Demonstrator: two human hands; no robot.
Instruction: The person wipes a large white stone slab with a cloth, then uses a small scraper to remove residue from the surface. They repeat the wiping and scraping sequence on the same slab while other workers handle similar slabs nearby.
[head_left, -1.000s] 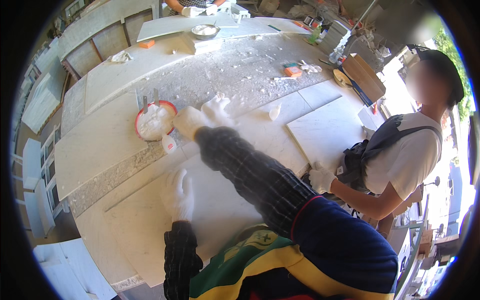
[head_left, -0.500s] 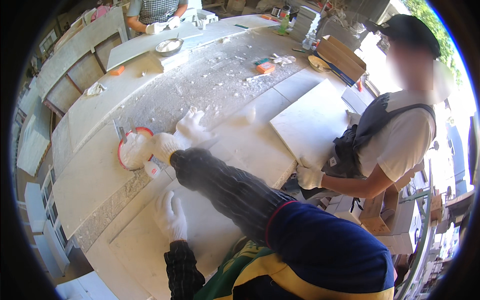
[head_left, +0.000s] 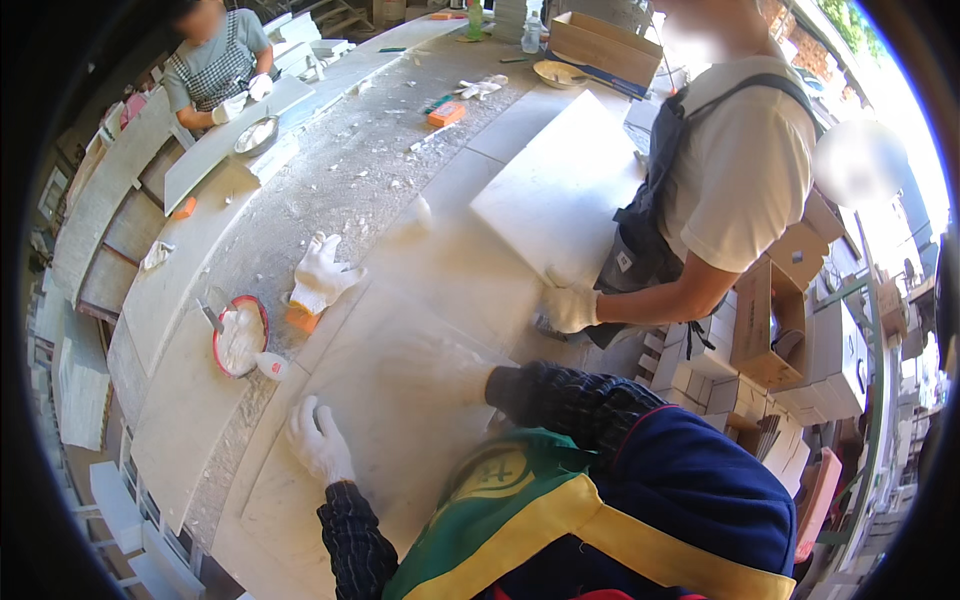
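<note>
My left hand (head_left: 320,442), in a white knit glove, lies on a pale stone slab (head_left: 365,440) near its left edge, its fingers apart and slightly bent, holding nothing. Over the same slab, my right hand (head_left: 435,372) is gloved too and smeared by motion; its fingers and anything in them cannot be made out. Left of the slab stands a red-rimmed bowl (head_left: 242,340) of white paste, a scraper (head_left: 210,316) leaning in it. A small white bottle (head_left: 271,366) lies beside the bowl. Nearby, a loose white glove (head_left: 325,272) partly covers an orange block (head_left: 302,318).
On the right, a co-worker's gloved hand (head_left: 572,308) holds the edge of another pale slab (head_left: 560,185). At the far left another person's gloved hands (head_left: 245,97) rest near a slab and a paste bowl (head_left: 257,136). A cardboard box (head_left: 605,52) stands at the back; cartons (head_left: 770,320) are stacked right.
My right hand has swung back from beside the paste bowl to over the slab, uncovering the bowl and orange block. My left hand stays on the slab. The whole view has shifted.
</note>
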